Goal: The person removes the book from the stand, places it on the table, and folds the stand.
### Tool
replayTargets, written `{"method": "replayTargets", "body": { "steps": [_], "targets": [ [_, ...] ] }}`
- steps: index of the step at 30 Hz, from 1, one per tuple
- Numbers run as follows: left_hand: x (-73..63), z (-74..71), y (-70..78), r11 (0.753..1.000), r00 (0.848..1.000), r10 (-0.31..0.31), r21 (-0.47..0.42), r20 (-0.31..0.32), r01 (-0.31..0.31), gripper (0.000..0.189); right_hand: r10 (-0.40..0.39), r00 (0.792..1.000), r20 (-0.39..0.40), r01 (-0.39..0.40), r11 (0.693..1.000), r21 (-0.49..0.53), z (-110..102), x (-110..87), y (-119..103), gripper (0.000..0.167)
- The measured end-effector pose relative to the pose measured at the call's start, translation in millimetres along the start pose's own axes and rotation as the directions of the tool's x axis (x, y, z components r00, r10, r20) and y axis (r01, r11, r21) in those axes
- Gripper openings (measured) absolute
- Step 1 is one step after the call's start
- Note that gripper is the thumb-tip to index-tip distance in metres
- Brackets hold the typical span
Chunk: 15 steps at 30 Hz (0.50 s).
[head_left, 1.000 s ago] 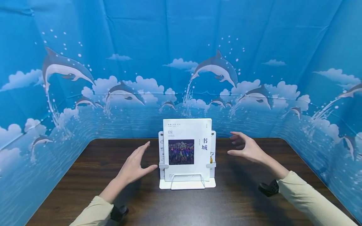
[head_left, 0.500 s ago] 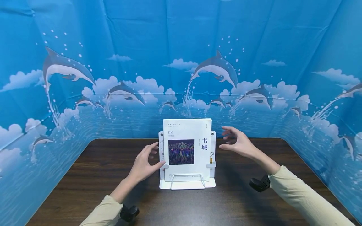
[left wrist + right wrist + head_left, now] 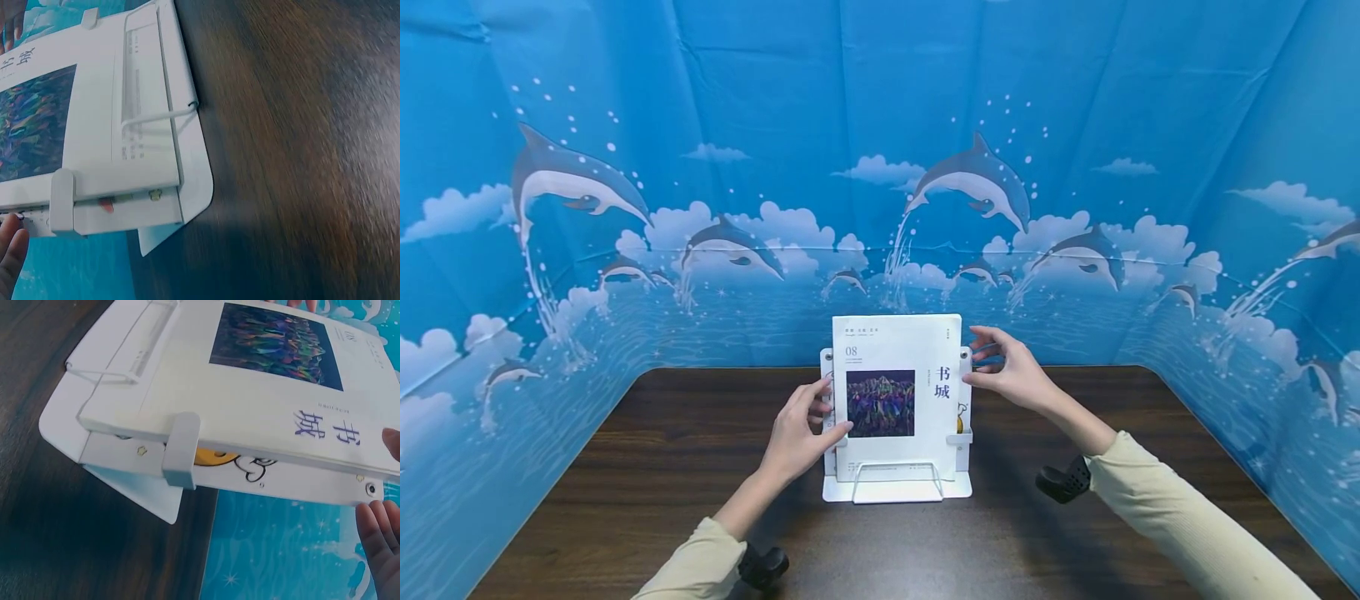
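Observation:
A white book (image 3: 936,433) with a dark colourful picture and Chinese characters on its cover leans upright on a white book stand (image 3: 958,487). Side clips and a wire bracket at the bottom lie across its front. My left hand (image 3: 797,429) is at the left side, thumb tip over the book's edge, fingers beside the stand's back plate. At the upper right side is my right hand (image 3: 1015,373), its thumb tip right by the cover's edge and its fingers spread beside the plate. The right wrist view shows that thumb and the fingertips (image 3: 375,515) on either side of the book and plate.
The stand rests on a dark wooden table (image 3: 647,467). Blue curtains (image 3: 880,167) printed with dolphins and clouds surround the table at the back and both sides. Black wrist devices (image 3: 1063,482) sit at both sleeves.
Both hands have moved inward to the book and stand, the left toward the right and the right toward the left and slightly up. The book and stand have stayed in place.

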State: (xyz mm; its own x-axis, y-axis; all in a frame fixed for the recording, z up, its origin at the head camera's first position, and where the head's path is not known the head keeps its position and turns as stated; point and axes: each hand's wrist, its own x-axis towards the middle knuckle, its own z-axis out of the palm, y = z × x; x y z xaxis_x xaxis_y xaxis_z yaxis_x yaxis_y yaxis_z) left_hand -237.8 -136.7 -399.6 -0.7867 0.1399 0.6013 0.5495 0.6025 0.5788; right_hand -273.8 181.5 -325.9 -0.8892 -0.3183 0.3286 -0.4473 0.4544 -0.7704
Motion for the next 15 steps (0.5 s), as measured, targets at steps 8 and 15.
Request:
{"method": "replayTargets", "body": {
  "steps": [8, 15],
  "targets": [
    [1.3, 7.2, 2.8, 0.999, 0.998, -0.026, -0.028, -0.060, 0.024, 0.058, -0.025, 0.999, -0.020, 0.026, 0.999, 0.038, 7, 6.8, -4, 0.066],
    [1.1, 14.2, 6.4, 0.982, 0.987, -0.137, -0.144, -0.089, 0.123, 0.052, -0.011, 0.999, -0.047, 0.011, 1.000, 0.002, 14, 10.2, -8, 0.059]
  ]
}}
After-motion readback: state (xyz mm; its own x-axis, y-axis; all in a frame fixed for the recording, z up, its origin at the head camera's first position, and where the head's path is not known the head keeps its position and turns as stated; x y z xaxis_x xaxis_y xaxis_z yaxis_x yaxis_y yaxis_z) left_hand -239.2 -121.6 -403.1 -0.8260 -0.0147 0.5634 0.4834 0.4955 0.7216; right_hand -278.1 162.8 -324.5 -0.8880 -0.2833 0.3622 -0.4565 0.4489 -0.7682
